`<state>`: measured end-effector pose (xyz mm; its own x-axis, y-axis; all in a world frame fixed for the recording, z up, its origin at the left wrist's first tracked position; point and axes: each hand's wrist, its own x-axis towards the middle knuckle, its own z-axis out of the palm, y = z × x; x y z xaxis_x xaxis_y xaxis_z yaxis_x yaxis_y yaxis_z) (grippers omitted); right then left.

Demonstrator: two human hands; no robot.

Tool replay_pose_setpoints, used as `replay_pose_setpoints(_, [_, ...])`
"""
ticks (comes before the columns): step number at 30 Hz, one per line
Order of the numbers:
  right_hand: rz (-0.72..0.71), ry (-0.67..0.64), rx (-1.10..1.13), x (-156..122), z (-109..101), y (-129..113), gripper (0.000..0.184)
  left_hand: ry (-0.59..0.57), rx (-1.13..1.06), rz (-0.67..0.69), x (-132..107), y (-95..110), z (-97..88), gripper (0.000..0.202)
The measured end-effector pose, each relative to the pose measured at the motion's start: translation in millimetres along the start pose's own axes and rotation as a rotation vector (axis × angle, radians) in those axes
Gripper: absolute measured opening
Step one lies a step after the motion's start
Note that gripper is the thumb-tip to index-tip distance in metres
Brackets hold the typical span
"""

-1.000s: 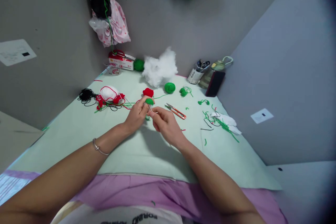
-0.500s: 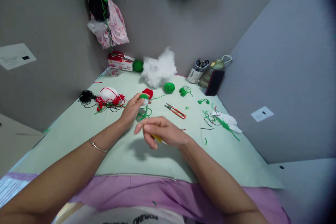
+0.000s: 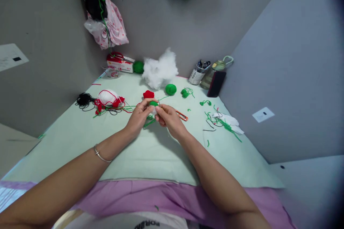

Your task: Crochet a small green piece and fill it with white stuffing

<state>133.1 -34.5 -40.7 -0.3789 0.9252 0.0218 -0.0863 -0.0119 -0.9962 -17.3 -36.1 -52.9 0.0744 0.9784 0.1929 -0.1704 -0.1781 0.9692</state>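
Note:
My left hand [image 3: 139, 116] pinches a small green crocheted piece [image 3: 153, 103] above the pale green table [image 3: 150, 150]. My right hand [image 3: 168, 117] is closed on a thin crochet hook whose tip meets the green piece. Green yarn [image 3: 148, 121] trails from the piece down under my hands. Both hands touch at the fingertips over the table's middle. A metal bangle [image 3: 100, 154] sits on my left wrist.
Orange-handled snips [image 3: 182, 115] lie just right of my hands. A red crocheted piece [image 3: 148, 94], green yarn balls [image 3: 170, 89], white stuffing [image 3: 159, 68], a white-and-red bundle [image 3: 109, 98], black yarn [image 3: 84, 99], a pen cup [image 3: 196, 75], a dark phone [image 3: 217, 83] and yarn scraps [image 3: 224, 123] crowd the far half.
My right hand drew back toward me away from the piece, then returned to it. My left hand has kept its hold on the green piece.

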Motion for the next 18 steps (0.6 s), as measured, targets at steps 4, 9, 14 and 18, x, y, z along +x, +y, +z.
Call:
replay_pose_setpoints(4, [0.039, -0.057, 0.006, -1, -3, -4, 0.049, 0.012, -0.037, -0.024, 1, -1, 1.1, 0.020])
replay_pose_setpoints(9, [0.026, -0.017, -0.024, 1, -1, -4, 0.053, -0.009, -0.068, -0.039, 0, -2, 1.6, 0.022])
replay_pose_setpoints(14, [-0.036, 0.117, -0.112, 5, 0, 7, 0.051, -0.021, -0.057, -0.032, -2, -5, 0.9, 0.028])
replay_pose_setpoints(18, [-0.065, 0.189, -0.174, 7, -1, 10, 0.048, -0.062, -0.050, -0.023, -4, -2, 1.8, 0.036])
